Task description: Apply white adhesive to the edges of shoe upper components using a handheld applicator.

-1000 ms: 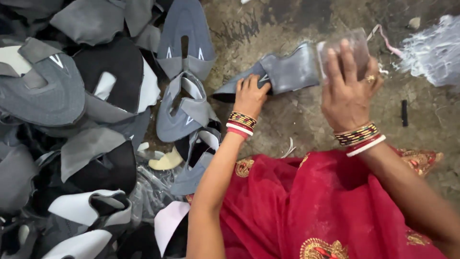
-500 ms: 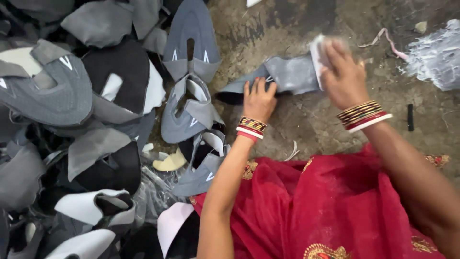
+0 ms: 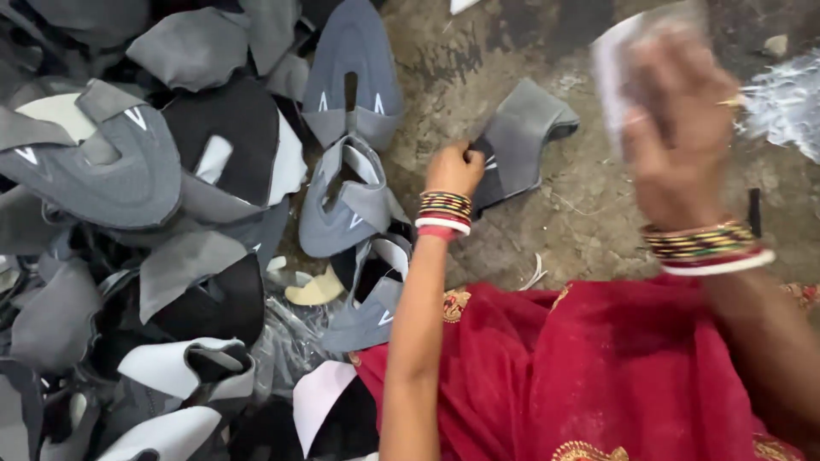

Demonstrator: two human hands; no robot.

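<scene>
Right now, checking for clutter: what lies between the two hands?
Head view: the grey shoe upper the left hand grips, then bare floor up to the raised right hand.

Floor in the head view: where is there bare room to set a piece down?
Bare concrete floor lies above the grey shoe upper pinched by the left hand, and below it toward the red cloth. Left is crowded: the pile of uppers.
</scene>
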